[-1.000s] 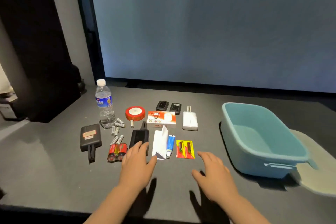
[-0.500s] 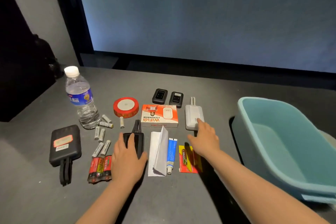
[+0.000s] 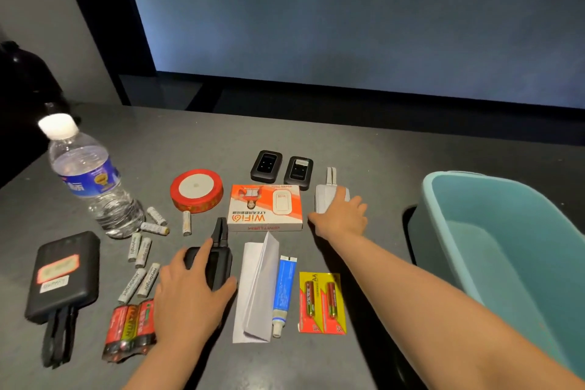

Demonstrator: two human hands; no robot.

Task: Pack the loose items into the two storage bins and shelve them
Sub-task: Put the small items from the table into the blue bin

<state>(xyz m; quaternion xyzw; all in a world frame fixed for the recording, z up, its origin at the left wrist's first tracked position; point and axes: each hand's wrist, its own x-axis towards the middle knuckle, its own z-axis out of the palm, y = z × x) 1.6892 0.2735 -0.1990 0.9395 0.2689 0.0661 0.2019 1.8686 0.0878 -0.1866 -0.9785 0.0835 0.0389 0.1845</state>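
Grey matte surface [image 3: 364, 149] fills the lower two thirds of the frame; behind it, across the top, a large pale blue-grey screen [image 3: 348, 16] stands above a dark ledge, with a black upright frame and a grey wall at upper left.

Your left hand [image 3: 186, 298] lies at lower centre, palm down, fingers curled over a black power bank [image 3: 218, 266] and touching it; whether the grip is closed you cannot tell. Your right hand [image 3: 343, 215] reaches to centre right, fingers spread loosely over a white power bank [image 3: 323, 199], touching it without lifting it.

Loose items lie in rows between the hands and to the left of them. At left: a clear water bottle [image 3: 91, 180] standing upright, a second, larger black power bank [image 3: 61, 279] with its strap, scattered white batteries [image 3: 142, 250] and a wrapped pack of red batteries [image 3: 129, 332]. At centre: a red tape roll [image 3: 196, 190], an orange-and-white WiFi box [image 3: 266, 209], two small black devices [image 3: 281, 169] side by side above the box, a folded white paper [image 3: 256, 288], a blue-and-white tube [image 3: 285, 288] just beside it, and a yellow card of AA batteries [image 3: 321, 302].

One teal storage bin [image 3: 443, 231] stands at the right edge of the frame, partly cut off, well apart from the rows of items.
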